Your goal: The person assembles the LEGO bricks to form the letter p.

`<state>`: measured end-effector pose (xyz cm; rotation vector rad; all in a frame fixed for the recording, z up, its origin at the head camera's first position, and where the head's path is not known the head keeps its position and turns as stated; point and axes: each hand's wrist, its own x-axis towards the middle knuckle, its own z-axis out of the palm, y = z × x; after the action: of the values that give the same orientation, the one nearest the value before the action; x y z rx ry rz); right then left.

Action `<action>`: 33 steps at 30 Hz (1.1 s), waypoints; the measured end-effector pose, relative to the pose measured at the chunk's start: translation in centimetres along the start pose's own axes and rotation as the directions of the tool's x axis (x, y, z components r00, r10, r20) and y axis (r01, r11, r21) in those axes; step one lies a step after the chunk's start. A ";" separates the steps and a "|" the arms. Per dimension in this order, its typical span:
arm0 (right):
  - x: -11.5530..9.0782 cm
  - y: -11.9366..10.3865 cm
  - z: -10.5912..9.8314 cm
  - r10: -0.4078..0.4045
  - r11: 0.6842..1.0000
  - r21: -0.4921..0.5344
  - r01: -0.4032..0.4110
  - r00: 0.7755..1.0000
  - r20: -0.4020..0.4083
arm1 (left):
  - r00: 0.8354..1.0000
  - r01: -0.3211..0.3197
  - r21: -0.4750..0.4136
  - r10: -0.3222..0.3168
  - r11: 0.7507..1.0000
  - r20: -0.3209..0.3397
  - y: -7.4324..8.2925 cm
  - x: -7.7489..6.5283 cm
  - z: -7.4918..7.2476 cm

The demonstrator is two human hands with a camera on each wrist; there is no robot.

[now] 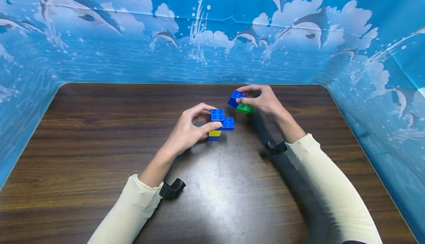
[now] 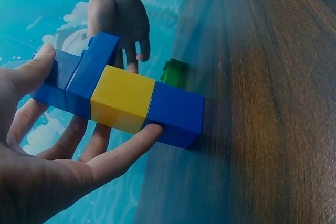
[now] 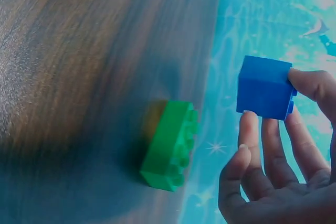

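My left hand (image 1: 187,129) grips an upright stack of toy building bricks. From the bottom up it has a blue brick (image 2: 176,114), a yellow brick (image 2: 123,98), a longer blue brick (image 1: 228,123) jutting out to the right, and a blue brick (image 1: 217,114) on top. The thumb lies at the upper bricks, and a fingertip touches the lowest one. Farther back, my right hand (image 1: 265,100) pinches a separate square blue brick (image 3: 265,87) between thumb and fingers. Below that hand, a green brick (image 3: 168,150) with studs up sits at the table, with a yellow patch beside it.
The dark wood-grain table (image 1: 99,155) stretches around both hands. A blue cloth (image 1: 132,59) printed with dolphins and clouds hangs along its back and sides. Black bands (image 1: 172,188) sit at both wrists, by the pale sleeves.
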<state>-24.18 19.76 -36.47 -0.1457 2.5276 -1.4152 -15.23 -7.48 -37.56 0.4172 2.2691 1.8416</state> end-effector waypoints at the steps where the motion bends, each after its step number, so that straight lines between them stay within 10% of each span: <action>1: -0.2 -0.2 -0.1 -0.005 1.000 0.009 0.005 1.000 0.007 | 1.000 0.018 -0.011 -0.017 1.000 0.005 0.0 0.0 0.0; 33: -5.9 -3.6 -1.1 -0.164 0.985 -0.024 0.174 0.961 0.224 | 0.997 0.071 -0.016 -0.071 0.997 0.017 -0.2 0.1 0.0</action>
<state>-18.84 19.99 -31.85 -0.5092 2.4097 -1.3201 -15.35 -7.47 -37.75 0.3431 2.2267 1.8143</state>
